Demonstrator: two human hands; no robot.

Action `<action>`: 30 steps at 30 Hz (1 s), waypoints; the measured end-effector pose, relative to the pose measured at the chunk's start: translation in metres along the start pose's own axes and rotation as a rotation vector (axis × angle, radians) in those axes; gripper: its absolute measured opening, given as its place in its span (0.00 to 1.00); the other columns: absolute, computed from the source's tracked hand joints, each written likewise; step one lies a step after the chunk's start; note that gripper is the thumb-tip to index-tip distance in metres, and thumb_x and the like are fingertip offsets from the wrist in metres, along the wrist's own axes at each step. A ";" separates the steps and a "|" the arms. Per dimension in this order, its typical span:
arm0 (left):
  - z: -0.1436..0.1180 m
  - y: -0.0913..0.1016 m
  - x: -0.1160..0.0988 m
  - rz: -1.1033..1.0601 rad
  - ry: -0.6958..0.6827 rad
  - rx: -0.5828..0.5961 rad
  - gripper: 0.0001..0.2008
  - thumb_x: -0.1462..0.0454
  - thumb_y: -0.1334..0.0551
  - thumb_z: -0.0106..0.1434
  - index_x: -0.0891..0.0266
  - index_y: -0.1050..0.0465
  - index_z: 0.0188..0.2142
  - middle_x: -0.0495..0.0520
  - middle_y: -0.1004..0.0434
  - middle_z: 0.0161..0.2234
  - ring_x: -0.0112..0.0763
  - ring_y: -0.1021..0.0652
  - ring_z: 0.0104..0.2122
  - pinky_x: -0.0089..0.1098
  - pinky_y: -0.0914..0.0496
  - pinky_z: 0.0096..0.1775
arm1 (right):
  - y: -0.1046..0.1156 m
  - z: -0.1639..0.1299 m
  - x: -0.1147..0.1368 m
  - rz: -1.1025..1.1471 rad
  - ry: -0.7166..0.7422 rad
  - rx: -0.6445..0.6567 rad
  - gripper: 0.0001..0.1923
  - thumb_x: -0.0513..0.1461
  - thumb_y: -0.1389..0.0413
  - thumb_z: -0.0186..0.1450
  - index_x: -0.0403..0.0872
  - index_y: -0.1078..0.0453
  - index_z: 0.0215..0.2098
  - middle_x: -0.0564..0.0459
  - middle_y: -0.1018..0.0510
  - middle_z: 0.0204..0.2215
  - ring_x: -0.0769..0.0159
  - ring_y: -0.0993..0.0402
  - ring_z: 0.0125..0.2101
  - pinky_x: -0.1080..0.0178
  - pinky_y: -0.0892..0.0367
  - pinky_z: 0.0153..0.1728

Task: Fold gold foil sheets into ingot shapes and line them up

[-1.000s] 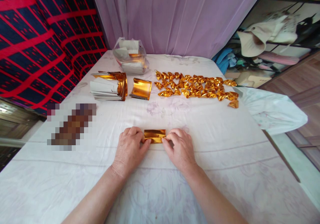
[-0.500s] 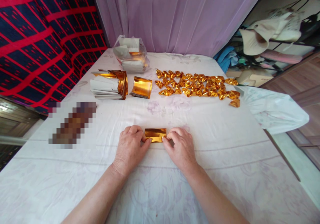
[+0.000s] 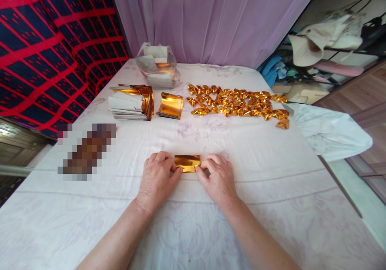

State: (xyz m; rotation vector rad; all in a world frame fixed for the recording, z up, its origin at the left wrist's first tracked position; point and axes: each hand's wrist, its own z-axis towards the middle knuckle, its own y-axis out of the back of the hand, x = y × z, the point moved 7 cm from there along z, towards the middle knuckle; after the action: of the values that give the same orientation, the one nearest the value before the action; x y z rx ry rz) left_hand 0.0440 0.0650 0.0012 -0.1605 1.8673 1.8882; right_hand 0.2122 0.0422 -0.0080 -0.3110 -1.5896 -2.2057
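Between the left hand [image 3: 157, 178] and the right hand [image 3: 217, 178], a folded gold foil strip [image 3: 187, 163] lies flat on the white-covered tabletop [image 3: 271, 173], each hand pinching one end. Farther back, well apart, lie a foil sheet stack [image 3: 132, 102], a loose foil sheet [image 3: 171, 105], a plastic bag [image 3: 157, 65] and folded gold pieces [image 3: 238, 103]; nothing lies between them and the hands.

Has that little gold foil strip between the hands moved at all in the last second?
No. The gold foil strip sits in the same spot below the gold sheet stack, pinched by left hand and right hand.
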 end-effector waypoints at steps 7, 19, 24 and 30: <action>0.000 -0.001 0.000 -0.008 0.012 0.011 0.09 0.61 0.37 0.60 0.59 0.30 0.24 0.53 0.26 0.37 0.41 0.29 0.41 0.42 0.35 0.45 | 0.001 0.000 0.001 0.002 -0.011 0.010 0.07 0.37 0.41 0.61 0.49 0.32 0.25 0.53 0.25 0.32 0.62 0.31 0.37 0.60 0.44 0.38; -0.001 -0.001 0.002 -0.012 0.013 -0.001 0.07 0.61 0.38 0.60 0.59 0.32 0.28 0.54 0.27 0.36 0.42 0.29 0.40 0.42 0.35 0.44 | 0.001 0.000 0.001 0.012 -0.009 0.008 0.08 0.37 0.41 0.62 0.49 0.33 0.25 0.54 0.26 0.32 0.62 0.31 0.36 0.60 0.44 0.38; -0.002 0.000 0.001 -0.006 0.011 -0.021 0.04 0.62 0.37 0.59 0.59 0.31 0.33 0.54 0.27 0.38 0.42 0.29 0.42 0.42 0.35 0.44 | 0.002 0.000 0.000 0.025 -0.006 -0.006 0.03 0.38 0.42 0.62 0.49 0.33 0.30 0.53 0.25 0.34 0.61 0.31 0.38 0.59 0.43 0.39; -0.003 -0.003 -0.005 -0.052 -0.070 0.002 0.05 0.64 0.39 0.62 0.53 0.24 0.36 0.52 0.28 0.44 0.41 0.29 0.45 0.43 0.37 0.47 | 0.002 -0.001 0.004 0.066 0.028 0.032 0.03 0.36 0.42 0.63 0.51 0.28 0.34 0.54 0.25 0.37 0.62 0.32 0.40 0.60 0.45 0.40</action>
State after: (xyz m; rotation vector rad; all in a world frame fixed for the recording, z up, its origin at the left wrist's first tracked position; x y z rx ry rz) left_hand 0.0485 0.0606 -0.0001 -0.1385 1.8010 1.8342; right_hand 0.2098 0.0401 -0.0053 -0.3170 -1.5752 -2.1243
